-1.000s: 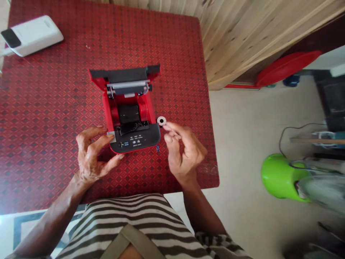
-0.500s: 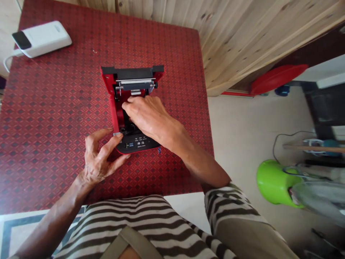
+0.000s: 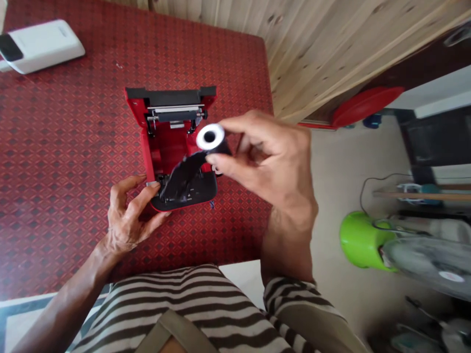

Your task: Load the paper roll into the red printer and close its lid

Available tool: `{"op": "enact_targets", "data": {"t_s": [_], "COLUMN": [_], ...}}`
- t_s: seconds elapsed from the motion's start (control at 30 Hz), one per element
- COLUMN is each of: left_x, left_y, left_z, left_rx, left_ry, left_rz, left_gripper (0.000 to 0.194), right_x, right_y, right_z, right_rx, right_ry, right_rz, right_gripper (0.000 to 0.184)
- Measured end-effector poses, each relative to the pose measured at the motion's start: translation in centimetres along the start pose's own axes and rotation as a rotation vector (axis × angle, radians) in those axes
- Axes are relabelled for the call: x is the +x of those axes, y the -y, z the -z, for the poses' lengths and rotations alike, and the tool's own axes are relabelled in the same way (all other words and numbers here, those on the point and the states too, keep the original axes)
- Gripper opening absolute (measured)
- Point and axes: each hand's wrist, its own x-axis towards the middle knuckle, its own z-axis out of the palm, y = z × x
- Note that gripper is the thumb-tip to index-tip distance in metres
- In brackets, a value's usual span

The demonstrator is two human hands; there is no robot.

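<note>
Head view: one red and black machine (image 3: 147,157), on the patterned red table (image 3: 73,147), its lid (image 3: 171,97) raised at the far side, its black front panel (image 3: 202,186) toward the person. One roll (image 3: 211,138), raised over the machine's right side; its pale ringed end, with a dark hole, faces up at the camera, and its long axis slants from there down and rightward, toward the palm. One strip of black film (image 3: 182,176), sloping from the roll down to the panel's left part. Right hand (image 3: 279,162): thumb and fingers closed on the roll. Left hand (image 3: 127,220): clamped about the machine's near left corner, one finger on a small grey tab, thumb at the near edge. Hands well apart. Also one white case (image 3: 47,46), far left on the table; one green tub (image 3: 364,240), on the floor at right.
</note>
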Motion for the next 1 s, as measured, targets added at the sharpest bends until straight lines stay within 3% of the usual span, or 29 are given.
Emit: {"op": "enact_targets", "data": {"t_s": [0.1, 0.2, 0.33, 0.43, 0.57, 0.7, 0.8, 0.87, 0.93, 1.0], "left_x": [0.1, 0.1, 0.2, 0.3, 0.5, 0.4, 0.3, 0.2, 0.2, 0.3], "left_y": [0.1, 0.2, 0.5, 0.5, 0.3, 0.3, 0.3, 0.2, 0.1, 0.1], "left_z": [0.1, 0.1, 0.0, 0.1, 0.3, -0.1, -0.5, -0.6, -0.6, -0.4], "left_rx": [-0.021, -0.029, -0.016, -0.037, -0.013, -0.015, -0.035, -0.02, 0.005, 0.009], "left_ry": [0.017, 0.018, 0.004, 0.017, 0.035, -0.012, -0.04, -0.038, -0.03, -0.023], "left_rz": [0.013, 0.001, -0.035, -0.013, -0.011, -0.034, -0.013, 0.002, -0.001, -0.011], "left_gripper": [0.072, 0.078, 0.079, 0.083, 0.086, 0.087, 0.083, 0.077, 0.073, 0.071], "right_x": [-0.8, -1.4, -2.0, -2.2, -2.5, -4.1, -6.5, -8.1, -9.0, -9.3], "right_y": [-5.3, -10.8, -13.7, -13.5, -13.5, -13.2, -11.5, -9.7, -7.9, -6.7], "right_z": [-0.8, -4.3, -8.8, -10.3, -10.4, -8.4, -5.5, -3.9, -3.5, -4.2], "right_rx": [0.07, 0.142, 0.297, 0.349, 0.354, 0.327, 0.249, 0.275, 0.351, 0.398], "right_ry": [-0.169, -0.243, -0.214, -0.141, -0.076, -0.092, -0.108, -0.013, 0.091, 0.112], "right_rz": [-0.141, -0.273, -0.418, -0.462, -0.494, -0.503, -0.501, -0.539, -0.585, -0.606], "right_gripper": [0.043, 0.056, 0.063, 0.061, 0.053, 0.065, 0.042, 0.031, 0.038, 0.048]}}
